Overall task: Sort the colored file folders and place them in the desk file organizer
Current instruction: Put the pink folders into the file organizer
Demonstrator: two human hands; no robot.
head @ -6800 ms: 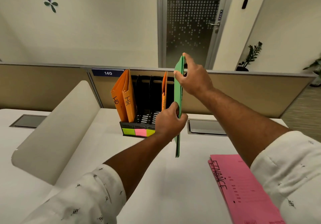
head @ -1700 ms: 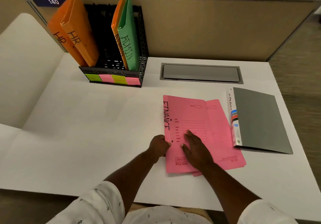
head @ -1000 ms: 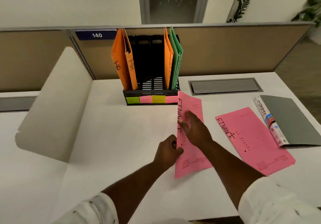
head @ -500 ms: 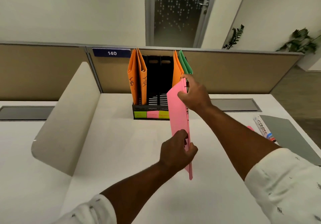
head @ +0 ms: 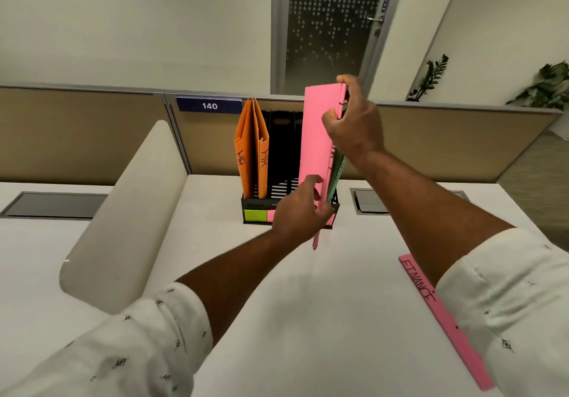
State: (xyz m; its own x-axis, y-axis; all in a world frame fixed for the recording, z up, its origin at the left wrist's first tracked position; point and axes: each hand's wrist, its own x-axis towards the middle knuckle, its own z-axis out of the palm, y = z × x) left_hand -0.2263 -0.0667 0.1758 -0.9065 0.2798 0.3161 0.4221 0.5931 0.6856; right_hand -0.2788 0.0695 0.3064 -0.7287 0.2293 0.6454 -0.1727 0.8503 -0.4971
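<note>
**Q.** Where is the pink folder, and how do you hold it?
**A.** The pink folder stands upright on edge, in front of the right-hand end of the desk file organizer. Your right hand pinches its top corner. Your left hand grips its lower part, just in front of the organizer's labelled base. Neither hand is free.

**Q.** What does the organizer hold?
**A.** Two orange folders marked HR stand at its left end. A green folder stands at its right end, partly hidden behind the pink one. No folder shows between the black dividers in the middle.

**Q.** What could go wrong from here?
**A.** Three faults seem likely.
- **Striking the front wall:** the folder's bottom edge hangs lower than the organizer's front wall. Pushed forward without a lift, it would hit that wall and shove the organizer back.
- **Entering the wrong slot:** the folder sits close against the green one, so a slight drift rightward could drop it into that slot.
- **Buckling:** thin card held at two points may bend if your hands close toward each other.

Note also the second pink folder, marked FINANCE, lying flat to the right of the organizer and nearer you. Your right sleeve overlaps it and could drag it.
</note>
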